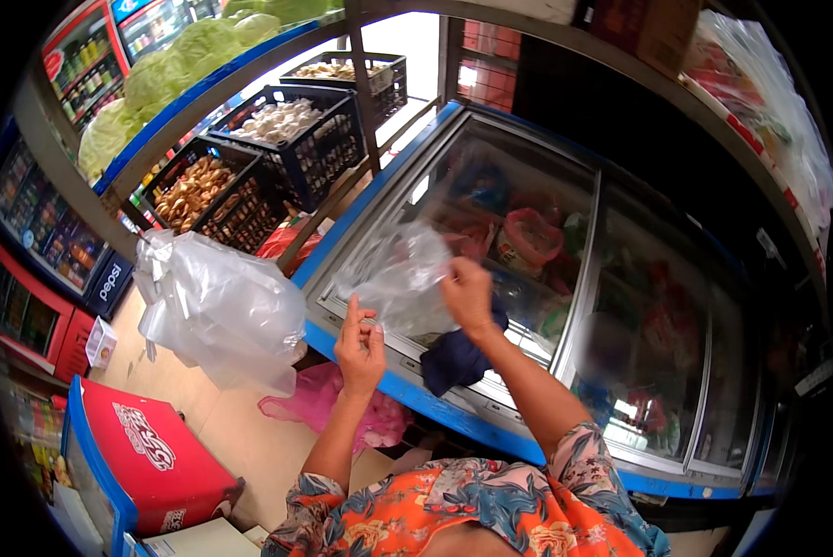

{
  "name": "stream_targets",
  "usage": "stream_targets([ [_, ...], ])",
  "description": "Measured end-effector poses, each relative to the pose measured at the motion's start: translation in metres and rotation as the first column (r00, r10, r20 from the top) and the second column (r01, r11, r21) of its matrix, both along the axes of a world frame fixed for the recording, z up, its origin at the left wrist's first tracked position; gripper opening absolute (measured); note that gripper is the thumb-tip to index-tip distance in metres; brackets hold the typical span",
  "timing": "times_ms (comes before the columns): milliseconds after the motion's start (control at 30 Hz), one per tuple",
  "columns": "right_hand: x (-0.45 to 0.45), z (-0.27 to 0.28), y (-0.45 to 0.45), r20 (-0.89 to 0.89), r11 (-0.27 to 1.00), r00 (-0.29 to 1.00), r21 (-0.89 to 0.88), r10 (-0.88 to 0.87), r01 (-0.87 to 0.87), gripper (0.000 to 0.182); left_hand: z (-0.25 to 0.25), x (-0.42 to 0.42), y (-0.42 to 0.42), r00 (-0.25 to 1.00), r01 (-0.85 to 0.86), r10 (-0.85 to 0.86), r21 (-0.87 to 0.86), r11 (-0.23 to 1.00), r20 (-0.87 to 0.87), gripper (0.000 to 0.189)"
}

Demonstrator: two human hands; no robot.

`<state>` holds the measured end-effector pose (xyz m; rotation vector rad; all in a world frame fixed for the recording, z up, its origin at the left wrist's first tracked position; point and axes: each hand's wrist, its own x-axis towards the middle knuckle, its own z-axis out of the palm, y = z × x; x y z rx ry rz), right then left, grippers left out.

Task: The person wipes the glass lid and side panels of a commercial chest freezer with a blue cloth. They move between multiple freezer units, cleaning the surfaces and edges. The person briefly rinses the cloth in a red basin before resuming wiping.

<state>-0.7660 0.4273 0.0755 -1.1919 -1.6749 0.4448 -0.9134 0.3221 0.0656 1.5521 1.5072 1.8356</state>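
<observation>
A clear plastic bag hangs over the glass lid of the chest freezer. My right hand grips the bag at its right side. To the lower left of the bag, my left hand is raised with the forefinger pointing up and the other fingers bent; nothing shows in it. A dark blue cloth lies on the freezer's front edge below my right hand. Through the glass I see several bagged goods, among them a pink-rimmed bag. A bundle of clear plastic bags hangs left of my left hand.
Black crates of shallots and garlic stand beyond the freezer's left end. Cabbages sit on a shelf above. A pink bag lies on the floor. At lower left is a red cooler; drink fridges stand behind.
</observation>
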Motion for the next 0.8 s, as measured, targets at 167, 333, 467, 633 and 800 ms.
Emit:
stream_targets([
  [167,0.116,0.049,-0.037,-0.355,0.980,0.923,0.065,-0.151,0.186,0.006,-0.002,0.022,0.000,0.941,0.146,-0.195,-0.189,0.971,-0.276,0.029],
  [333,0.238,0.029,-0.128,-0.222,0.838,0.828,0.068,-0.516,0.541,0.010,-0.023,0.063,0.008,0.769,0.293,-0.376,-0.238,0.926,-0.517,0.029],
  [467,0.284,-0.005,-0.216,0.013,0.672,0.673,0.046,-0.740,0.739,0.011,-0.042,0.089,0.015,0.602,0.295,-0.452,-0.343,0.892,-0.658,0.040],
  [633,0.297,-0.045,-0.278,0.301,0.614,0.553,0.172,-0.777,0.770,0.034,-0.062,0.124,0.002,0.392,0.347,-0.564,-0.451,0.822,-0.727,0.047],
  [800,0.277,-0.047,-0.280,0.428,0.694,0.600,0.095,-0.676,0.714,0.043,-0.054,0.152,-0.019,0.218,0.577,-0.660,-0.450,0.681,-0.719,0.043],
])
